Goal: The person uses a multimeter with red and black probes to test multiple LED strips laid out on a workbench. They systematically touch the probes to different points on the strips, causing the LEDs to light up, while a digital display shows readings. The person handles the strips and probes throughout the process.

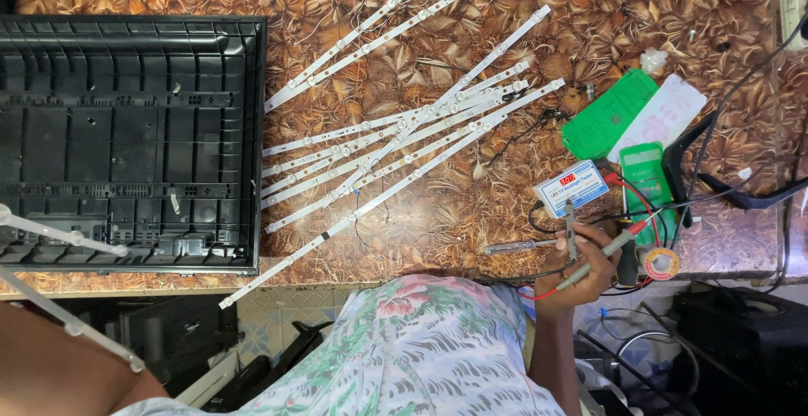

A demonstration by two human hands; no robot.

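Your right hand (581,269) is raised in front of your chest at the near edge of the view, with the forearm rising straight up from below and the wrist bent slightly inward. Its fingers (566,258) are curled shut, gripping two thin probes (589,252) together. Your left forearm crosses the lower left corner, bare and angled upward; the left hand itself lies outside the view.
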